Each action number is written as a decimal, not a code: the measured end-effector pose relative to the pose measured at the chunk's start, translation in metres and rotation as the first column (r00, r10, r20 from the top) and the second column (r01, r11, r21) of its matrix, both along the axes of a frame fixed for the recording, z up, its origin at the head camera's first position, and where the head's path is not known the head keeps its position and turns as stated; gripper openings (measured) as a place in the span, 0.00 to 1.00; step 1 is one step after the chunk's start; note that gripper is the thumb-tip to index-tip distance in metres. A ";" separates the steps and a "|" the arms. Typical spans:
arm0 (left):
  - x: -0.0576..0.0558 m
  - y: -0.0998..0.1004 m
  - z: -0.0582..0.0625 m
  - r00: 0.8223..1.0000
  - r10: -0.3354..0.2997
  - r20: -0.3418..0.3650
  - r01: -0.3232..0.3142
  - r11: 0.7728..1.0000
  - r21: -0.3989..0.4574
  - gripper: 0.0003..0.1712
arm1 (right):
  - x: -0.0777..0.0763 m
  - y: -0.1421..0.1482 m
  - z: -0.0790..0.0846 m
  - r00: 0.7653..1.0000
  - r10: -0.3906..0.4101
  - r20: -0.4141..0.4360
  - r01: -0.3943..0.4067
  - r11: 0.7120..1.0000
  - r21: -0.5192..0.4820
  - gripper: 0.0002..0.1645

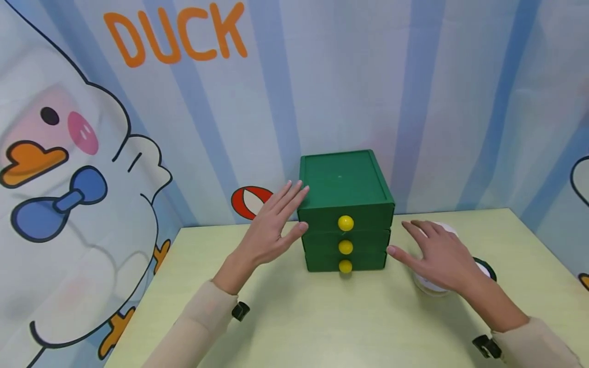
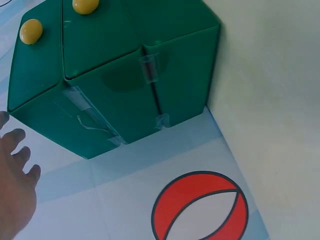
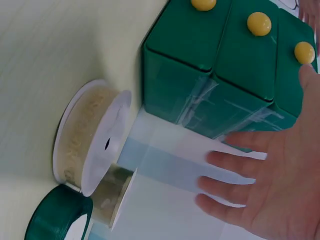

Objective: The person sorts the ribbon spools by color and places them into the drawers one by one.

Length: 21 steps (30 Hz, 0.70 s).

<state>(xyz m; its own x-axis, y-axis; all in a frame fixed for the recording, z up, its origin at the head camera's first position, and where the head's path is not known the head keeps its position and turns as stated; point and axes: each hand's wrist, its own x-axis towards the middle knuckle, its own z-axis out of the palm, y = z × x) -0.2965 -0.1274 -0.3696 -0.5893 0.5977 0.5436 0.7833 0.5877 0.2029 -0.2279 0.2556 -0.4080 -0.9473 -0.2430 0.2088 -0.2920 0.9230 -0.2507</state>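
Observation:
A green chest of three small drawers (image 1: 342,179) stands against the back wall, each drawer front bearing a round yellow knob (image 1: 345,223). My left hand (image 1: 269,232) is raised by its left side with fingers straight; in the head view its fingertips overlap the chest's edge, and I cannot tell whether they touch. To the right of the chest, my right hand (image 1: 437,258) hovers with fingers spread, holding nothing. Below it, partly hidden in the head view, stand a white spool of cream ribbon (image 3: 80,135), a green ribbon roll (image 3: 57,212) and another spool (image 3: 107,195) behind.
Strips of clear tape (image 2: 92,110) join the drawers along their sides. The pale yellow table (image 1: 294,327) ends at a striped blue backdrop (image 1: 349,76) with a printed duck (image 1: 69,204) at left and a red-and-white ball (image 2: 200,207) printed low down.

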 end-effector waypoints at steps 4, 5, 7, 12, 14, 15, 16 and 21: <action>-0.003 0.005 0.007 0.999 -0.020 0.032 0.021 0.999 -0.037 0.48 | 0.003 -0.004 0.000 1.000 -0.014 0.010 0.014 1.000 0.008 0.48; -0.004 0.006 0.009 0.999 -0.022 0.045 0.024 0.999 -0.049 0.48 | 0.004 -0.004 0.001 1.000 -0.014 0.009 0.014 1.000 0.010 0.47; -0.006 0.007 0.013 0.998 -0.023 0.065 0.028 0.997 -0.071 0.49 | 0.006 -0.004 0.002 1.000 -0.008 0.005 0.008 1.000 0.011 0.45; -0.012 0.006 0.020 0.995 -0.029 0.091 0.038 0.994 -0.101 0.48 | 0.013 -0.011 0.008 0.999 0.047 0.016 -0.046 0.997 -0.054 0.36; -0.014 0.006 0.022 0.995 -0.027 0.094 0.037 0.994 -0.105 0.48 | 0.016 -0.017 0.010 0.996 0.087 0.026 -0.084 0.990 -0.114 0.32; -0.015 0.007 0.023 0.995 -0.026 0.096 0.037 0.994 -0.107 0.48 | 0.017 -0.020 0.011 0.993 0.109 0.034 -0.103 0.983 -0.151 0.30; -0.016 0.007 0.024 0.994 -0.028 0.101 0.039 0.993 -0.109 0.48 | 0.018 -0.023 0.012 0.991 0.129 0.043 -0.118 0.975 -0.186 0.29; -0.020 0.012 0.028 0.987 -0.046 0.153 0.065 0.991 -0.118 0.46 | 0.016 -0.035 0.016 0.961 0.247 0.128 -0.191 0.920 -0.343 0.27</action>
<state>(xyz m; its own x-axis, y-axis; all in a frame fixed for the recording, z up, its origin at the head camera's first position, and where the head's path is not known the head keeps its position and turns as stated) -0.3162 -0.1150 -0.3420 -0.6223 0.6881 0.3731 0.7816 0.5717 0.2494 -0.2122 0.2204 -0.3915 -0.9057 -0.3938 0.1568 -0.4061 0.6999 -0.5875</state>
